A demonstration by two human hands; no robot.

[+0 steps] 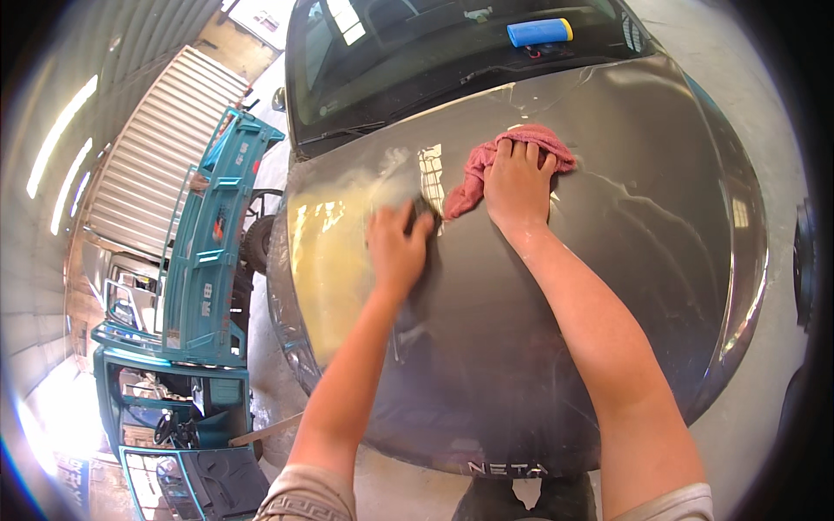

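Note:
A dull grey-brown car hood [608, 260] spreads out below my arms, with a pale yellowish, hazy patch [321, 269] on its left side. My right hand [521, 191] presses down on a crumpled reddish-pink cloth [473, 182], fingers curled into it, on the upper middle of the hood. To its left, my left hand [400, 247] rests at the edge of the yellowish patch with fingers bent. Something dark shows under and beside those fingers; blur and the hand hide what it is.
Beyond the hood is the windshield [382, 69], with wiper arms at its base and a blue cylinder with a yellow end [539, 33] near it. A teal three-wheeled cargo vehicle [204, 260] stands to the left, beside a corrugated shutter [156, 148]. Grey floor surrounds the car.

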